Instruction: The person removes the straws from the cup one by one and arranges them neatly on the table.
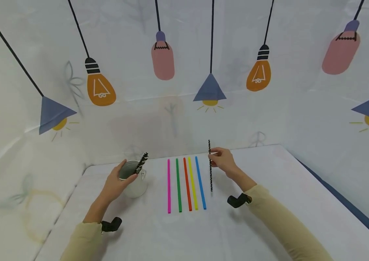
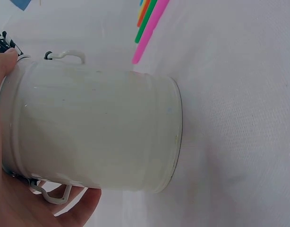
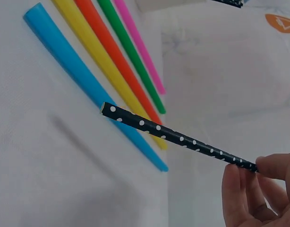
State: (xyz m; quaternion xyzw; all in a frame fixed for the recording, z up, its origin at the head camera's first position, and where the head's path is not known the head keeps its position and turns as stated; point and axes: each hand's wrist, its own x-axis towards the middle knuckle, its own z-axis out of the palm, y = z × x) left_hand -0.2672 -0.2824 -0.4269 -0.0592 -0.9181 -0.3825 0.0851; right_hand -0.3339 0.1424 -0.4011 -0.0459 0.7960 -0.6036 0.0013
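At the left of the table in the head view, my left hand (image 1: 115, 184) grips a white pail (image 1: 136, 189) around its side and rim. Small handles stick out from the pail (image 2: 98, 127) in the left wrist view. Black-and-white patterned straws (image 1: 141, 163) lean out of its mouth beside my thumb. Over on the right, my right hand (image 1: 224, 160) pinches one black straw with white dots (image 3: 183, 140) between thumb and fingers. Its lower end hangs free, and it appears raised off the table, with a shadow beneath.
Between the hands lie a pink straw (image 1: 169, 186), a green straw (image 1: 179, 186), a red-orange straw (image 1: 187, 185), a yellow straw (image 1: 193, 185) and a blue straw (image 1: 200, 184), roughly side by side. A white cloth covers the table (image 1: 158, 235). Behind it stands a lamp-printed wall (image 1: 177, 127).
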